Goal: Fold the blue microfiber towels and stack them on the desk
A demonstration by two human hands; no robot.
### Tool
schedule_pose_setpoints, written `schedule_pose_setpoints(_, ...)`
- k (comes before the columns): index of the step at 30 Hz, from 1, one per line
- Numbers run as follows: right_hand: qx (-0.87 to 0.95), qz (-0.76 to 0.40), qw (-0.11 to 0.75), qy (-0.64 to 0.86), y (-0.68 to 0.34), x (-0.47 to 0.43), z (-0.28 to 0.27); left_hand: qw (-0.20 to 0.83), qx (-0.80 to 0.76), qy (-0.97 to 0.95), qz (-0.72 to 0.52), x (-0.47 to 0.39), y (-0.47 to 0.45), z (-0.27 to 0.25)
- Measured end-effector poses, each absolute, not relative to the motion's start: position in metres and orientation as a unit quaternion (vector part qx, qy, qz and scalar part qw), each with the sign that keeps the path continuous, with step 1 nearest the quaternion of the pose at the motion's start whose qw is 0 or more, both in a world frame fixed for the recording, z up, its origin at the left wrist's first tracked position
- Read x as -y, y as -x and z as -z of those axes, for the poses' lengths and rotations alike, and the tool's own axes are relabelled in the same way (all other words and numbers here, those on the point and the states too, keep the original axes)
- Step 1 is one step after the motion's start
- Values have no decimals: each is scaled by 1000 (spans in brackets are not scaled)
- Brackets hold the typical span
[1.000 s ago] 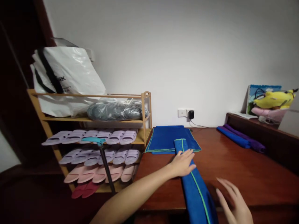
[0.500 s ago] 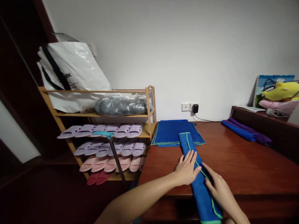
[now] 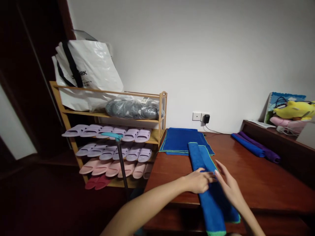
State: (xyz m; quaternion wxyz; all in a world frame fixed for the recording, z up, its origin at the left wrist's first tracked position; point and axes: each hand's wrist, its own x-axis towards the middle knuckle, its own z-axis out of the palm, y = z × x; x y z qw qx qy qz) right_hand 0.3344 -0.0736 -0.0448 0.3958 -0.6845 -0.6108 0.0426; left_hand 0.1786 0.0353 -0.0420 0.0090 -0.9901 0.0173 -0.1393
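Note:
A blue towel (image 3: pixel 205 196) with green edging lies lengthwise over the front edge of the table, its left part a folded strip. To the right of the strip, a flap of the towel lies spread out. My left hand (image 3: pixel 198 182) rests across the strip, some fingers stretched to the right and slightly blurred, others curled under. Over the flap's right edge is my right hand (image 3: pixel 228 185), fingers stretched and thumb apart, its fingertips close to those of the left. Behind the strip's far end lies a flat pile of blue towels (image 3: pixel 182 141) with green edges.
A rolled blue towel (image 3: pixel 248 146) and a purple one (image 3: pixel 261 147) lie at the right of the wooden table (image 3: pixel 265 183). A shoe rack (image 3: pixel 162 114) with several slippers stands left, a blue-headed pole (image 3: pixel 120 160) before it. A plugged-in adapter (image 3: pixel 206 118) trails a cord.
The towel's green-edged right side has opened out from the strip into a flap on the right. My left hand has gone from lying flat to reaching rightward. The view has shifted slightly.

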Motion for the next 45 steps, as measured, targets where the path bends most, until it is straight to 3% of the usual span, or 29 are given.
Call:
schedule_pose_setpoints(5,651,-84,230,718,-314,49,66,64,24,990,127,-42,-176,44)
schedule_pose_setpoints(10,651,-88,194,728,-318,49,70,90,14,988,128,-46,-159,25)
schedule_pose_setpoints(20,651,-34,124,748,-315,47,70,-10,80,996,26,-52,-81,-6)
schedule_pose_setpoints(27,656,-33,111,746,-314,49,68,38,51,996,69,-34,-47,-13)
schedule_pose_setpoints(31,646,-34,112,754,-314,51,67,-17,-4,999,47,-29,-50,-11)
schedule_pose_setpoints(37,656,-43,107,746,-318,57,64,-41,153,986,43,-26,-21,-9)
schedule_pose_setpoints(45,669,-37,115,734,-320,57,66,-87,241,967,-4,-16,35,-21)
